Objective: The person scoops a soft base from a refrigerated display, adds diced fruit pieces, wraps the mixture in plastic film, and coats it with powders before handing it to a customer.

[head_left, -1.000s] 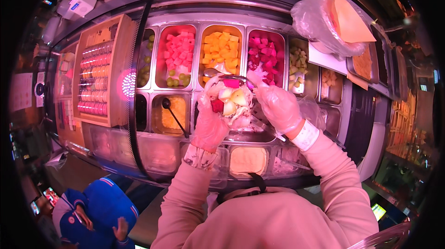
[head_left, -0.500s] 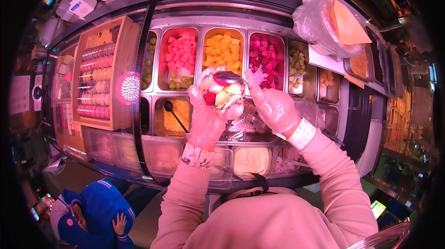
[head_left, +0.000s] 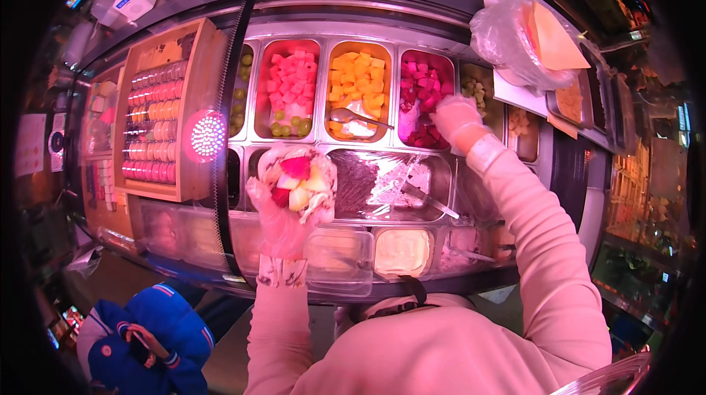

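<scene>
My gloved left hand [head_left: 281, 227] is closed around a clear cup, whose plastic is mostly hidden by the contents. Creamy filling with dark streaks, red fruit pieces and pale yellow fruit chunks [head_left: 298, 185] fill it to the top. Over at the right, my gloved right hand [head_left: 456, 119] reaches to the border between the magenta dragon fruit cubes [head_left: 419, 86] and the pale green fruit cubes [head_left: 473, 93]. Its fingertips are hard to make out there. A metal spoon [head_left: 353, 117] lies across the yellow mango cubes [head_left: 357, 82].
Pink fruit cubes [head_left: 292, 75] and green grapes [head_left: 294, 127] share one pan. A spatula [head_left: 430, 200] rests in a pan of dark purple paste [head_left: 357, 178]. A wooden case [head_left: 158, 115] stands left; a plastic bag [head_left: 507, 38] lies far right. A person in blue [head_left: 158, 336] sits lower left.
The spoon has left my right hand and now lies in the mango pan. My right hand has moved right to the fruit pans; the left has drawn the cup left and nearer.
</scene>
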Available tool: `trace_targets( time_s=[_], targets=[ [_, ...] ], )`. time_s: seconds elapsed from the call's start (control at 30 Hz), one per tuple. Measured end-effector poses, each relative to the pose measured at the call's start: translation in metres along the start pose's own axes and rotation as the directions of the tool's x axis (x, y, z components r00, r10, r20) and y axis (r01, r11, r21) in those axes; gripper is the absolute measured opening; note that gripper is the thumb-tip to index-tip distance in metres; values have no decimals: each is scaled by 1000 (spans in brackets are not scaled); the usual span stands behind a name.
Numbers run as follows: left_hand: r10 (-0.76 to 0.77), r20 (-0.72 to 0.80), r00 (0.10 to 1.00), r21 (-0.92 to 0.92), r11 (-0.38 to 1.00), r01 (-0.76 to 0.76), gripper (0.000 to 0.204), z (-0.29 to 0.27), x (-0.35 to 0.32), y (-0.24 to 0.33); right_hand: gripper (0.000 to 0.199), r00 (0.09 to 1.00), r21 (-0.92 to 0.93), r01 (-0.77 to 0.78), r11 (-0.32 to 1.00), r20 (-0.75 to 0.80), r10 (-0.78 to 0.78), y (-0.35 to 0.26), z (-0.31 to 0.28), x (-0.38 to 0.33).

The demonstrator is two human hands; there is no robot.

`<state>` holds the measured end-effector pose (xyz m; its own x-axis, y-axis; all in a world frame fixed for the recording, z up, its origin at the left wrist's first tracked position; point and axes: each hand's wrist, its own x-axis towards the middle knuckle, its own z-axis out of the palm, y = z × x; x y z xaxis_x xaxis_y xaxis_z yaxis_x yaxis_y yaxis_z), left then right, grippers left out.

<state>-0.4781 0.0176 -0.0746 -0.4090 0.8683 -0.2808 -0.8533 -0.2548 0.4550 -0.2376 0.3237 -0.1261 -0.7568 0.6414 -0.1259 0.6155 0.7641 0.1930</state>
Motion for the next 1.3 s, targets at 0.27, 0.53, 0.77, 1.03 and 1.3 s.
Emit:
trace_targets(
  time_s=[0.27,0.53,0.77,1.03,1.3],
  targets=[
    [13,-130,991,88,996,-1,83,-22,-41,-1,40,925,342,-50,938,370,-86,-134,-1,79],
    [-58,-104,993,-33,998,54,80,-23,-45,-2,22,694,203,142,969,678,-244,-119,-10,99],
    [-86,-114,990,-10,996,86,83,-20,-37,-9,26,728,119,137,983,661,-182,-148,39,108],
    [-58,-153,987,43,997,65,82,-14,-18,-6,20,701,703,-709,-48,711,51,-169,55,68],
    [-19,-35,999,-8,1000,19,74,-22,30,-21,19,752,612,-508,-606,659,35,-148,10,30]
  ],
)
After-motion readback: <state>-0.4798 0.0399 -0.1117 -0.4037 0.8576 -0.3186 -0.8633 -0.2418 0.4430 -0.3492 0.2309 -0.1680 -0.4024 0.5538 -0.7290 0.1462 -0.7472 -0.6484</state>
